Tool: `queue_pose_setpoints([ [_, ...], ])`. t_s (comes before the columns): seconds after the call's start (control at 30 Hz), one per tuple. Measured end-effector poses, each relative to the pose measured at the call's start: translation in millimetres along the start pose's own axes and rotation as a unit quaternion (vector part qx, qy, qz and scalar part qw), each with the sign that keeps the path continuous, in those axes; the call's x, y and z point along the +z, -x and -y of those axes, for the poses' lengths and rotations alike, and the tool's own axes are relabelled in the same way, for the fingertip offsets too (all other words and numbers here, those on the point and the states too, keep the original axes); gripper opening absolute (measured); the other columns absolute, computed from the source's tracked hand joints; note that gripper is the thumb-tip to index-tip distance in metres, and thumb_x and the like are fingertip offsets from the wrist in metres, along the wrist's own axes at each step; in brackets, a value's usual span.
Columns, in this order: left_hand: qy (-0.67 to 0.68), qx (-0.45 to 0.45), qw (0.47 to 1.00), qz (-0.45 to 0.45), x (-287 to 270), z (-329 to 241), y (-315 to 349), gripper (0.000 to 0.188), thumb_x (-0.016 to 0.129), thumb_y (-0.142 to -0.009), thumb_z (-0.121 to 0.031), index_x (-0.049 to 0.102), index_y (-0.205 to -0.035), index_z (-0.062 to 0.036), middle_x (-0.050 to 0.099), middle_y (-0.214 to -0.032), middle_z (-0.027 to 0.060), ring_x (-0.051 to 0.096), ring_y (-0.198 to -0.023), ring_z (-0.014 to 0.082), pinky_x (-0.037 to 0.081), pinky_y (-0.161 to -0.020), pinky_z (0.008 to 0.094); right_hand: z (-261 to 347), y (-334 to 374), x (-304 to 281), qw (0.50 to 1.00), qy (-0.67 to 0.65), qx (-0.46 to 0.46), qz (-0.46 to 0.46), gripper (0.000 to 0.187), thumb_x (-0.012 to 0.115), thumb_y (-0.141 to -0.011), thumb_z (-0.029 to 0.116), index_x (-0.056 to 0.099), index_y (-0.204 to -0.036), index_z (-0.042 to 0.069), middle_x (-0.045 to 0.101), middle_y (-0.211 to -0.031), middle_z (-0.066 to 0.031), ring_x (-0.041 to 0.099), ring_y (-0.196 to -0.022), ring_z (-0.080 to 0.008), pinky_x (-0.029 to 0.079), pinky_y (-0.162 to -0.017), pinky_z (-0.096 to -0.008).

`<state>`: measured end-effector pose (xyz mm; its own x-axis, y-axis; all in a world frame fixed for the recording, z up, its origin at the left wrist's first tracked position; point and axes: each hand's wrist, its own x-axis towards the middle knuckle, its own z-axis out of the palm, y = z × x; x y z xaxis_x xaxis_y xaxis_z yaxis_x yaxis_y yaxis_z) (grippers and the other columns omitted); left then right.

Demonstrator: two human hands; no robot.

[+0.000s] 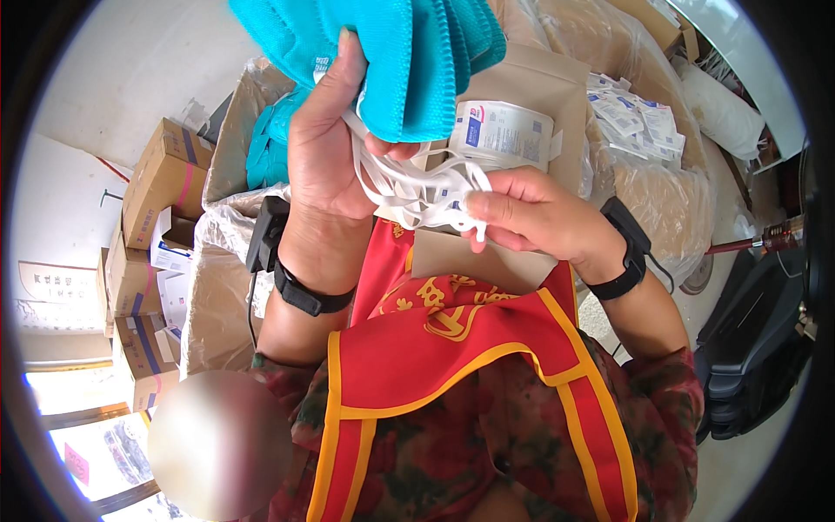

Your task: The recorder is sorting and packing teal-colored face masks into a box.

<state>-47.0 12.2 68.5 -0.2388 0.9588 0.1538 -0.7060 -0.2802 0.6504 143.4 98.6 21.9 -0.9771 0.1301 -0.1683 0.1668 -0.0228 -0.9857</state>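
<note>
A stack of folded teal face masks point(409, 70) is raised at the top middle, gripped between the thumb and fingers of my left hand point(326, 143). White elastic straps point(404, 187) hang from the masks in a loose bundle. My right hand point(531, 209) pinches the ends of these straps between thumb and fingers, to the right of my left hand. Below and behind the straps stands an open cardboard box point(570, 91) holding white printed packs point(500, 135). Part of that box is hidden by my hands and the masks.
More teal masks point(271, 148) lie in a plastic-lined carton at the left. White printed packets point(639, 122) rest on a plastic-covered carton point(652, 204) at the right. Brown cartons point(165, 187) are stacked farther left. A black padded object point(748, 348) stands at the far right.
</note>
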Motion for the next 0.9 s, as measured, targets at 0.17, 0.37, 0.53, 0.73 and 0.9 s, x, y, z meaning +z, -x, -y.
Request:
queue_pose_setpoints([
  [0.17,0.014,0.010,1.000,0.021,-3,2,-1,0.032,0.045,-0.101,-0.032,0.060,-0.097,-0.0049,0.057,-0.056,0.0019,0.050,-0.042,0.0095,0.043,-0.040,0.0238,-7,-5,8,0.968,-0.249,-0.006,-0.020,0.028,0.051,-0.099,0.028,0.059,-0.106,0.001,0.065,-0.084,-0.0099,0.036,-0.046,-0.0039,0.025,-0.039,-0.0174],
  [0.37,0.023,0.014,0.997,0.069,-4,6,-2,0.037,0.044,-0.100,-0.032,0.056,-0.104,0.0026,0.056,-0.076,0.0154,0.053,-0.045,0.0094,0.045,-0.043,0.0239,-19,-14,12,0.937,-0.350,-0.019,0.000,0.029,0.052,-0.098,0.026,0.055,-0.112,0.001,0.066,-0.085,-0.0150,0.039,-0.045,-0.0050,0.026,-0.036,-0.0177],
  [0.53,0.009,0.050,0.996,0.078,-17,6,-2,0.042,0.042,-0.100,-0.032,0.053,-0.110,0.0071,0.059,-0.090,0.0244,0.056,-0.047,0.0092,0.048,-0.044,0.0241,-17,-16,14,0.936,-0.351,-0.025,0.000,0.026,0.053,-0.096,0.021,0.054,-0.115,0.002,0.065,-0.083,-0.0136,0.038,-0.045,-0.0047,0.026,-0.037,-0.0174],
  [0.73,0.080,0.018,0.991,0.102,4,14,-2,0.036,0.042,-0.101,-0.029,0.054,-0.107,0.0038,0.062,-0.077,0.0187,0.055,-0.045,0.0085,0.048,-0.043,0.0245,-23,-16,14,0.947,-0.321,-0.003,-0.009,0.024,0.053,-0.096,0.017,0.055,-0.117,0.004,0.059,-0.077,-0.0068,0.036,-0.047,-0.0028,0.026,-0.039,-0.0162],
  [0.9,0.063,0.012,0.993,0.104,2,14,-4,0.039,0.040,-0.102,-0.031,0.055,-0.106,0.0047,0.062,-0.077,0.0198,0.055,-0.045,0.0083,0.050,-0.043,0.0243,-21,-8,15,0.954,-0.298,-0.006,0.019,0.028,0.054,-0.098,0.022,0.057,-0.119,0.004,0.055,-0.078,-0.0032,0.036,-0.050,-0.0016,0.027,-0.042,-0.0153],
])
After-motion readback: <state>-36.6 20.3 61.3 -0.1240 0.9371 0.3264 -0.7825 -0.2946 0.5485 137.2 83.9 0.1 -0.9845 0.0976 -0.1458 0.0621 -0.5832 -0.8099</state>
